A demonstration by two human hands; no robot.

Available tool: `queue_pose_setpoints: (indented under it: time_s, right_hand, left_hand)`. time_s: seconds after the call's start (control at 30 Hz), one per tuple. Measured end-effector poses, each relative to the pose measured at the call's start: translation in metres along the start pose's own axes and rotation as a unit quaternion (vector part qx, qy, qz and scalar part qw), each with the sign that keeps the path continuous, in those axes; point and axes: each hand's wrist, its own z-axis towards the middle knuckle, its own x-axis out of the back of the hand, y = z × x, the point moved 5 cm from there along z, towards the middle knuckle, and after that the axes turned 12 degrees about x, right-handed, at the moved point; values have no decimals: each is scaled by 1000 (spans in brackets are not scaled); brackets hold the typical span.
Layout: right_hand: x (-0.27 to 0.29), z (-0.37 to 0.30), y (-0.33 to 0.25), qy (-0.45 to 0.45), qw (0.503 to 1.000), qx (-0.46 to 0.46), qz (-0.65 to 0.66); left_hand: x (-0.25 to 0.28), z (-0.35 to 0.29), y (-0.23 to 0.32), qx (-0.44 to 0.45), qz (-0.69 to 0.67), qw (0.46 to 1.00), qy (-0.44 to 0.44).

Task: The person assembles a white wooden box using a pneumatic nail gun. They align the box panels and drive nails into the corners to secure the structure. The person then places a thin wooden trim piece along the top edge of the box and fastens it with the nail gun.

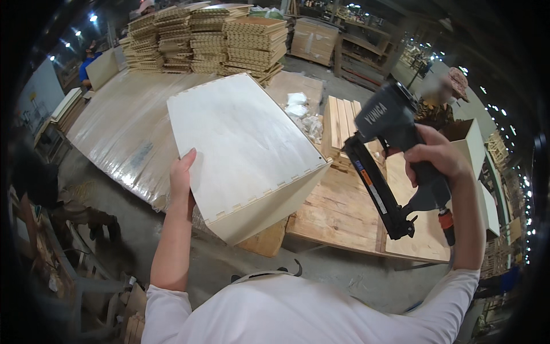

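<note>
My left hand [182, 175] grips the left edge of a pale plywood box [243, 146] with finger-jointed corners and holds it up, tilted, in front of me. My right hand [438, 157] is closed around the handle of a dark grey pneumatic nail gun [389, 155], raised to the right of the box. The gun's long black magazine [375, 192] slants down to the right, and an orange air fitting [446, 221] hangs below my fist. The gun and the box do not touch.
A wooden pallet bench [338, 215] lies below the box, with stacked planks [344, 126] behind. A large plastic-covered board [123, 123] spreads at left. Stacks of slotted panels [206, 37] stand at the back. A person [444, 97] works at right, another at far left [89, 60].
</note>
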Motion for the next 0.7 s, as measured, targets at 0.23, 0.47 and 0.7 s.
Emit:
queue_pose_setpoints:
  time_s: [0.23,0.47,0.7]
  right_hand:
    - [-41,11,-19,-80,994,-62,-34]
    - [-52,21,-25,-92,990,-83,-63]
    - [-57,29,-18,-93,990,-90,-60]
  left_hand:
    - [-2,-5,3,-16,13,1000,8]
    - [-2,-7,6,-24,32,999,7]
    - [-3,-8,7,-41,36,999,-1]
